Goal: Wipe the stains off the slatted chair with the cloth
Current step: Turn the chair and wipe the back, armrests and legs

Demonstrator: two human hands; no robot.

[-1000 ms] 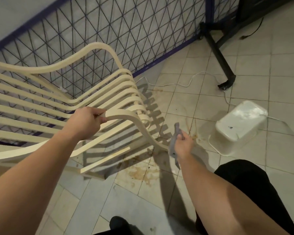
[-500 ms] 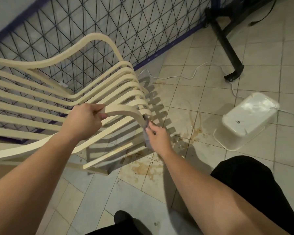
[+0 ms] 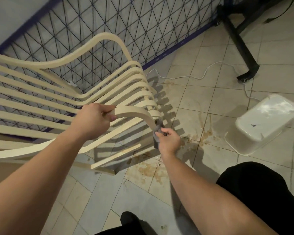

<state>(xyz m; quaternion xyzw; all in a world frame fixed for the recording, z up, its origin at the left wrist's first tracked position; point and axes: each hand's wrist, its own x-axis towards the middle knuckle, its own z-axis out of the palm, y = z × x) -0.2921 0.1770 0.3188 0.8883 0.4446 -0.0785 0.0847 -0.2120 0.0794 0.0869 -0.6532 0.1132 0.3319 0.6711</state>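
Note:
A cream slatted chair [image 3: 109, 92] fills the left half of the head view, its curved slats bending down toward the tiled floor. My left hand [image 3: 93, 122] grips the near armrest slat from above. My right hand [image 3: 168, 140] holds a grey cloth [image 3: 157, 128] pressed against the downward curve of that same slat at the chair's front edge. Most of the cloth is hidden between my fingers and the slat.
Brown stains [image 3: 149, 168] mark the floor tiles under the chair's front. An overturned white plastic tub [image 3: 265, 122] lies at the right. A white cable [image 3: 199, 75] runs across the floor. A blue wire-mesh fence [image 3: 126, 26] stands behind, and a black stand leg [image 3: 241, 46] at upper right.
My right hand has brought the cloth from out in front of the chair leftward onto the front curve of the armrest slat. My left hand has kept its grip.

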